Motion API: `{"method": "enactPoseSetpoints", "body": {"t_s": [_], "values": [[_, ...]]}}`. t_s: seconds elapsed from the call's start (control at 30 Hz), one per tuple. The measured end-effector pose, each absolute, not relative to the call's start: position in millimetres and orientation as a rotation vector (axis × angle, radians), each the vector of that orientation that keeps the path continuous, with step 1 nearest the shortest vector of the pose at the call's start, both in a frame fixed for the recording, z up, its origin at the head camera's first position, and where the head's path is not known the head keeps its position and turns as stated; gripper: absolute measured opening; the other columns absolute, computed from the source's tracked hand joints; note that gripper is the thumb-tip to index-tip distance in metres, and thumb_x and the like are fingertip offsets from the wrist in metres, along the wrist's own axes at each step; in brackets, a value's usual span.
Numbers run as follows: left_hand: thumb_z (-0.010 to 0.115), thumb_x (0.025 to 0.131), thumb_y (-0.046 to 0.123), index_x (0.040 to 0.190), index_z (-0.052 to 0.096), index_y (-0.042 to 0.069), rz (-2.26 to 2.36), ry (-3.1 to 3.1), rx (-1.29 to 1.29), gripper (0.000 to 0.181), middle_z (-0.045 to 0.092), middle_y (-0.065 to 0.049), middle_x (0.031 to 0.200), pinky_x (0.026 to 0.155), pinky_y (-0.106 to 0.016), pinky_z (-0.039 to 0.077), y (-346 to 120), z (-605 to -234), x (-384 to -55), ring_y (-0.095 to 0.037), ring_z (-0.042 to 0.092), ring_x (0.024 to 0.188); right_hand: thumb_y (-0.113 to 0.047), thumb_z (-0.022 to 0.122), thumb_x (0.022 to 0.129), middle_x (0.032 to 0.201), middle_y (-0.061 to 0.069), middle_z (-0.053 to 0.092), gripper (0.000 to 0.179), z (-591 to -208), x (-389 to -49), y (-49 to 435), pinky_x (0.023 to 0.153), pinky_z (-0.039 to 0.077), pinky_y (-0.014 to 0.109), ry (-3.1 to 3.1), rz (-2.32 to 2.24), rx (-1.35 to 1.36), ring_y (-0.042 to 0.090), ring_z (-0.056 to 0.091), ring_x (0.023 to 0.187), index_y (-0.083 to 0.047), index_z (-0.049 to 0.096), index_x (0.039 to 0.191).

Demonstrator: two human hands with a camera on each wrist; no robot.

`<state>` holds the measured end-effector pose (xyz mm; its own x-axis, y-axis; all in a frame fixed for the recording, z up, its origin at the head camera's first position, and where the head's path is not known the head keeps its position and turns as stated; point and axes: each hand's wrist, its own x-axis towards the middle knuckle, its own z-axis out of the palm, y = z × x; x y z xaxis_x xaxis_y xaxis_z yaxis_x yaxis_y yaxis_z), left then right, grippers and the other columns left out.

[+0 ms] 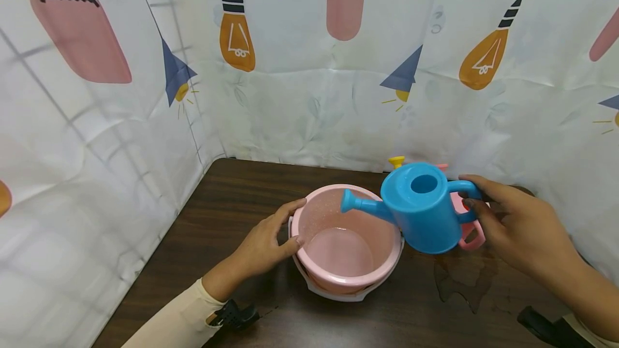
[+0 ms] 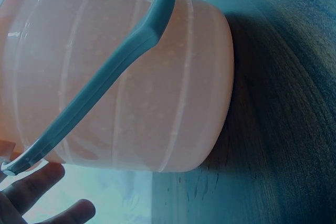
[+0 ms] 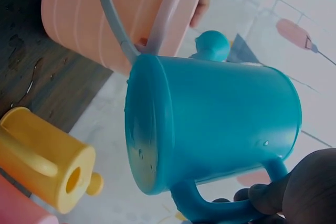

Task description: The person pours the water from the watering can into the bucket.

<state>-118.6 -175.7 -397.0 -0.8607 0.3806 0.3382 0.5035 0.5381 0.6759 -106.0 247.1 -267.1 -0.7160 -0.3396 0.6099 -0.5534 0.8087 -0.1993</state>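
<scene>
A pink bucket (image 1: pixel 338 278) stands upright on the table, its pale handle (image 2: pixel 113 74) hanging down along the side. A little water shows at its bottom. My left hand (image 1: pixel 263 240) touches the bucket's left rim with thumb and forefinger spread apart; two other fingers (image 2: pixel 73 212) extend loosely beside the wall. With my right hand (image 1: pixel 522 224) I grip the handle of a blue watering can (image 1: pixel 425 219), held up off the table at the bucket's right. Its spout points left over the bucket's opening, and no water stream shows.
Behind the blue can are a yellow watering can (image 3: pixel 47 156) and a pink one (image 1: pixel 471 238), mostly hidden in the head view. Spilled water (image 1: pixel 464 283) lies on the dark wooden table (image 1: pixel 232 187). A printed white curtain (image 1: pixel 300 95) borders the back and left.
</scene>
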Motion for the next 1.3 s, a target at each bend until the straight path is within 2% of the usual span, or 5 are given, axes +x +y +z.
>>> {"method": "enactPoseSetpoints", "body": {"t_s": [0.47,0.8,1.07,1.17,1.3], "values": [[0.062,0.092,0.047,0.157,0.038,0.031,-1.22,-2.611,-0.758,0.071,0.064,-0.003,0.133,0.094,-0.056,0.049,-175.2,-396.3,-118.2,-0.025,0.061,0.12,0.006,0.079,0.081,0.098,0.004,0.075,0.052,-262.2,-109.3,244.6,0.067,0.042,0.012,-2.399,0.429,0.729,0.024,0.068,0.077,-0.012,0.071,0.129],[0.062,0.092,0.048,0.157,0.038,0.031,-1.22,-2.609,-0.762,0.071,0.063,-0.002,0.133,0.094,-0.057,0.049,-175.3,-397.5,-118.4,-0.024,0.061,0.12,0.01,0.08,0.077,0.104,0.017,0.075,0.053,-259.9,-113.6,245.1,0.067,0.044,0.01,-2.41,0.459,0.789,0.032,0.072,0.077,0.002,0.069,0.129],[0.062,0.092,0.046,0.157,0.038,0.033,-1.234,-2.619,-0.743,0.07,0.062,-0.002,0.136,0.095,-0.057,0.048,-175.3,-398.2,-118.4,-0.024,0.06,0.122,0.009,0.081,0.076,0.103,0.017,0.075,0.055,-258.1,-113.4,244.6,0.067,0.044,0.01,-2.427,0.446,0.792,0.033,0.072,0.078,0.003,0.068,0.129],[0.062,0.092,0.046,0.156,0.037,0.034,-1.226,-2.628,-0.734,0.07,0.062,-0.002,0.136,0.096,-0.056,0.048,-175.0,-397.9,-118.0,-0.023,0.059,0.123,0.009,0.081,0.076,0.103,0.018,0.075,0.054,-257.8,-113.1,244.1,0.064,0.05,0.019,-2.432,0.441,0.788,0.033,0.073,0.077,0.003,0.068,0.129],[0.062,0.092,0.046,0.156,0.038,0.034,-1.221,-2.631,-0.73,0.07,0.062,-0.002,0.137,0.096,-0.056,0.048,-174.7,-398.3,-118.4,-0.023,0.06,0.122,0.009,0.082,0.075,0.103,0.019,0.074,0.055,-257.1,-112.5,242.5,0.059,0.057,0.04,-2.436,0.422,0.793,0.035,0.073,0.078,0.004,0.068,0.128]]}}
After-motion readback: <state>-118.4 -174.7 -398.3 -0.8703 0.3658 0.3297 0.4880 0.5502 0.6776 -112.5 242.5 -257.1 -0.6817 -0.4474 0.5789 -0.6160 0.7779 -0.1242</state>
